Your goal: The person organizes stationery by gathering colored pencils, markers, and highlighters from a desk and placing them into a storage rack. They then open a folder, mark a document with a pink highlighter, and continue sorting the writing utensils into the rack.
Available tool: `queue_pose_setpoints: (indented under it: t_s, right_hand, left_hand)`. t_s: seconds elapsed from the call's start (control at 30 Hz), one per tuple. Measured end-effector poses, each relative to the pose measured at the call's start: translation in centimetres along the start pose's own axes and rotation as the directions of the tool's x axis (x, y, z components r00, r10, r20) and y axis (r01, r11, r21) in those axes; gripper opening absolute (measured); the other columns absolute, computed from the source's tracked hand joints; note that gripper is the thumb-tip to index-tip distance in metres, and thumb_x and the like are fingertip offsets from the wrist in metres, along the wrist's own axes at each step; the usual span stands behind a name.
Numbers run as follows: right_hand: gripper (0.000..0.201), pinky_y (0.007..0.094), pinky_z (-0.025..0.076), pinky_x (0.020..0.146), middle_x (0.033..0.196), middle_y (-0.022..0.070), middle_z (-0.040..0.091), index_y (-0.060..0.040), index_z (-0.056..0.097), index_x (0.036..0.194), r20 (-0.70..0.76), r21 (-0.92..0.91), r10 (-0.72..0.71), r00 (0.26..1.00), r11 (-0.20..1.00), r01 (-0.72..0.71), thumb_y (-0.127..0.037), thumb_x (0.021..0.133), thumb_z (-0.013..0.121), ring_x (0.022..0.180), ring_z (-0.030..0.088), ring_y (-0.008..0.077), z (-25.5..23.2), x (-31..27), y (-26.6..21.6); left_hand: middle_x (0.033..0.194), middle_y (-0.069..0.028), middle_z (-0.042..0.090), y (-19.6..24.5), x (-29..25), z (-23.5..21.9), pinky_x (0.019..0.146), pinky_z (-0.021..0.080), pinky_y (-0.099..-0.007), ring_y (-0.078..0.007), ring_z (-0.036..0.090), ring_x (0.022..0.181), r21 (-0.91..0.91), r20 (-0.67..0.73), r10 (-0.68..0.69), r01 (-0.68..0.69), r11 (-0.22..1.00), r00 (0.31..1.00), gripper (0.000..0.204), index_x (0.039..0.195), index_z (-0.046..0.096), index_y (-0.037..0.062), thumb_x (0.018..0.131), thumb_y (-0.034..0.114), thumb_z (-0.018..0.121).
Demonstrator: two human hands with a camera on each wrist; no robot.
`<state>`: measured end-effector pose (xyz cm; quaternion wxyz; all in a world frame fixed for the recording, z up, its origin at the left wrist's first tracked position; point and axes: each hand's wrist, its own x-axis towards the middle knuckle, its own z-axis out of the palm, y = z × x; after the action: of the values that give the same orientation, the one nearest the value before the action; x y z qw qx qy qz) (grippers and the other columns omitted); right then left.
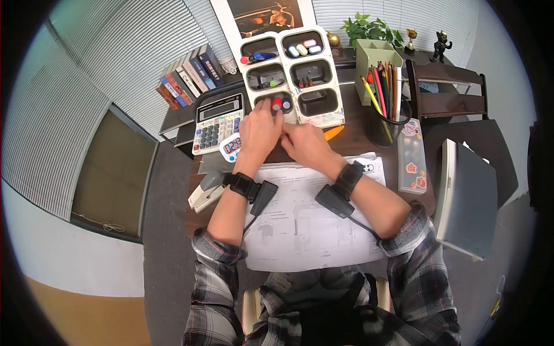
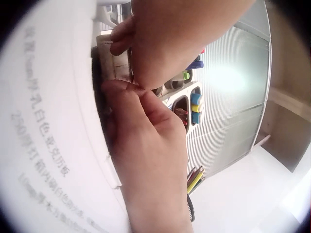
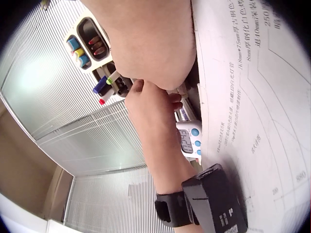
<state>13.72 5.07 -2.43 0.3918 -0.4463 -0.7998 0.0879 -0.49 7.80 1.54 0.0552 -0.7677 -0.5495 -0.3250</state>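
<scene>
A white desk organizer (image 1: 292, 112) with six dark compartments stands tilted up at the back of the desk. My left hand (image 1: 261, 131) reaches over its front left compartment, fingertips down inside. Beside those fingers lie a red-capped item (image 1: 277, 103) and a dark blue round one (image 1: 287, 104). My right hand (image 1: 310, 144) is at the organizer's front edge, its fingertips meeting the left hand's thumb side. In the left wrist view, left fingers (image 2: 122, 41) lie along the pale front wall, and the right hand's fingers bend in beside them. I cannot tell what either hand holds.
Printed sheets (image 1: 306, 225) cover the desk's front. A calculator (image 1: 219, 124), white timer (image 1: 231, 147) and stapler (image 1: 206, 190) stand left. An orange item (image 1: 333, 132), mesh pencil cup (image 1: 385, 130) and clear case (image 1: 411, 167) lie right. Markers (image 1: 304, 48) fill the far compartments.
</scene>
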Motion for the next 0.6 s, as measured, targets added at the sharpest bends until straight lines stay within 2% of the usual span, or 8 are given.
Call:
queue_pose_setpoints:
  t_s: [0.3,0.6]
  right_hand:
    - [0.014,0.0501,0.053,0.067,0.070,0.0212,0.066,-0.0031,0.066,0.087,0.012,0.014,0.006,1.000,1.000,-0.007,-0.015,0.088,0.059,0.069,0.066,0.0404,-0.12,-0.01,-0.12]
    - [0.014,0.0497,0.053,0.068,0.071,0.0217,0.066,-0.0029,0.067,0.087,0.005,0.019,0.011,1.000,1.000,-0.012,-0.015,0.087,0.060,0.071,0.066,0.0408,0.18,-0.03,0.13]
  left_hand:
    - [0.093,-0.0209,0.071,-0.12,-0.27,0.05,0.072,0.054,-0.0456,-0.0401,0.068,0.082,0.022,-0.118,0.034,-0.032,0.999,0.992,0.025,0.102,0.070,-0.0009,0.089,0.021,0.066]
    - [0.090,-0.0183,0.071,-0.58,-0.35,0.09,0.071,0.054,-0.0445,-0.0378,0.069,0.080,0.016,-0.179,0.034,-0.031,0.999,0.983,0.018,0.097,0.072,0.0022,0.088,0.016,0.066]
